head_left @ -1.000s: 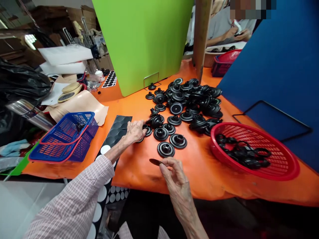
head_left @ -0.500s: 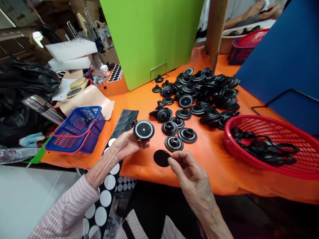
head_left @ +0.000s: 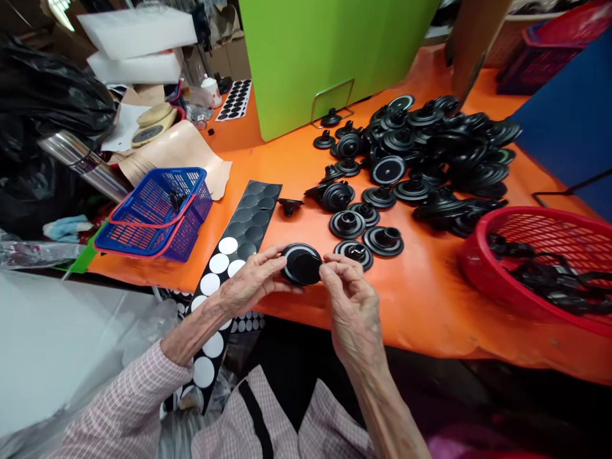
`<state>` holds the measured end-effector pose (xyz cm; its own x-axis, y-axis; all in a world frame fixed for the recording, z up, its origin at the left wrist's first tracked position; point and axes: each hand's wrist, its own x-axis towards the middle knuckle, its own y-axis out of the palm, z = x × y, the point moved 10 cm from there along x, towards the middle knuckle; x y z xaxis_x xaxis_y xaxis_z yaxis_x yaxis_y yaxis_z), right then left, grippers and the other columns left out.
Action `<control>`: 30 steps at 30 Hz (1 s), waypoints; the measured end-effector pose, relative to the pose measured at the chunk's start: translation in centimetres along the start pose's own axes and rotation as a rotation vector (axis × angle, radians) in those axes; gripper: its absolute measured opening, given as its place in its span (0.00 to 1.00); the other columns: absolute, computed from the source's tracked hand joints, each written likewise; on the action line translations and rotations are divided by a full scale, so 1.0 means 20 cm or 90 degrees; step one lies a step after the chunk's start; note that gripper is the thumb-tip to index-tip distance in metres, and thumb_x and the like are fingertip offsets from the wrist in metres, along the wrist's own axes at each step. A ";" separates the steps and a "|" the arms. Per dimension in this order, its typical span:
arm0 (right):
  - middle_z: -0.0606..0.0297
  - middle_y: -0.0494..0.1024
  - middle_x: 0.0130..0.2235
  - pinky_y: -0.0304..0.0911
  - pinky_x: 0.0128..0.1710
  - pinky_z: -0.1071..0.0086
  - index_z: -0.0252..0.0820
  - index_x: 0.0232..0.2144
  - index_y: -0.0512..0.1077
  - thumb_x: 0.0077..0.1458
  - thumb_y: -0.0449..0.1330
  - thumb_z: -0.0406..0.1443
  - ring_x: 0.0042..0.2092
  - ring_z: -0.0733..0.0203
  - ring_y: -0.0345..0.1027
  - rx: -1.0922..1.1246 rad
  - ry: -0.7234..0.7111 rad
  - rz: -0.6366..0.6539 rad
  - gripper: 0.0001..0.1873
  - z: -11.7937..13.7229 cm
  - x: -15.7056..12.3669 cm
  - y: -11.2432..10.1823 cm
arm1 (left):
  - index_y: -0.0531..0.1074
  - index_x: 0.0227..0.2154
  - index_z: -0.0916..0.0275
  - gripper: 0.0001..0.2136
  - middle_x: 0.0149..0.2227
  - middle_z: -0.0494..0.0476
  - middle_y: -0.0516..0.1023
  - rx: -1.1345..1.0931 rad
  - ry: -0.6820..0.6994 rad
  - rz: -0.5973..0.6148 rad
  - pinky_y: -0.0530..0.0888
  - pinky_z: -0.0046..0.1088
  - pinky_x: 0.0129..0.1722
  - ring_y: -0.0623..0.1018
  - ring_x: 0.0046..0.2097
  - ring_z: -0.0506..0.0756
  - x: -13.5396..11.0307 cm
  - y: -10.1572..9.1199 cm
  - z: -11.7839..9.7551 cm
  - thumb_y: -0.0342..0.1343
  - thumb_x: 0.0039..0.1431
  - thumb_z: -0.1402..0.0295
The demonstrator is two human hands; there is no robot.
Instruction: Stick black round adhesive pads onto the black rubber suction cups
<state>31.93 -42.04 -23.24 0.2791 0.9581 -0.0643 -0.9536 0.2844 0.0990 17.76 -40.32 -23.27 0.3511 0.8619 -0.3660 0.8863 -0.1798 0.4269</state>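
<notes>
My left hand (head_left: 255, 280) grips a round black plastic base (head_left: 288, 256) by its edge, with the face that bears a pale ring turned up. In my right hand (head_left: 351, 296), a thin black disc sticker (head_left: 307, 269) is pinched between thumb and fingers. The disc overlaps the face of the base, a little off-centre; whether it is stuck down I cannot tell. Under my left forearm runs a sticker sheet (head_left: 248, 220), with black discs at its far end and white circles where discs are gone. Several more black bases (head_left: 347, 224) lie just beyond my hands.
A large heap of black bases (head_left: 435, 143) covers the orange table (head_left: 415, 306) at the back right. To the right stands a red basket (head_left: 478, 274) of black parts; on the left, a blue basket (head_left: 143, 236). Green (head_left: 329, 51) and blue boards (head_left: 559, 127) stand behind.
My hands have come together: the base moved right and the disc moved up onto its face. The camera view has shifted, so the table's things appear displaced.
</notes>
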 end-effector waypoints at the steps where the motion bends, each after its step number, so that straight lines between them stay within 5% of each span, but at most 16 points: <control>1: 0.57 0.69 0.45 0.63 0.43 0.65 0.41 0.25 0.71 0.50 0.61 0.46 0.48 0.56 0.64 -0.005 -0.001 -0.008 0.14 0.00 0.00 0.00 | 0.74 0.46 0.63 0.15 0.48 0.62 0.77 0.004 -0.003 -0.003 0.77 0.35 0.40 0.78 0.42 0.57 0.00 0.00 0.01 0.61 0.55 0.67; 17: 0.59 0.69 0.42 0.65 0.42 0.65 0.40 0.25 0.71 0.50 0.61 0.45 0.45 0.58 0.65 -0.004 0.013 -0.039 0.13 -0.05 -0.03 0.02 | 0.76 0.48 0.63 0.17 0.51 0.62 0.76 0.015 -0.006 -0.014 0.75 0.39 0.47 0.78 0.48 0.60 -0.02 -0.02 0.04 0.61 0.54 0.67; 30: 0.59 0.70 0.40 0.67 0.40 0.63 0.42 0.29 0.67 0.58 0.55 0.41 0.41 0.59 0.67 -0.141 -0.092 -0.062 0.09 0.00 -0.06 0.05 | 0.74 0.45 0.63 0.19 0.47 0.61 0.77 0.049 0.015 -0.078 0.78 0.35 0.42 0.78 0.44 0.58 -0.02 -0.07 0.05 0.65 0.50 0.63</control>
<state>30.62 -42.93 -23.10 0.3688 0.9260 0.0806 -0.9184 0.3764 -0.1218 16.63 -40.89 -24.64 0.2333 0.8901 -0.3916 0.9428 -0.1084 0.3153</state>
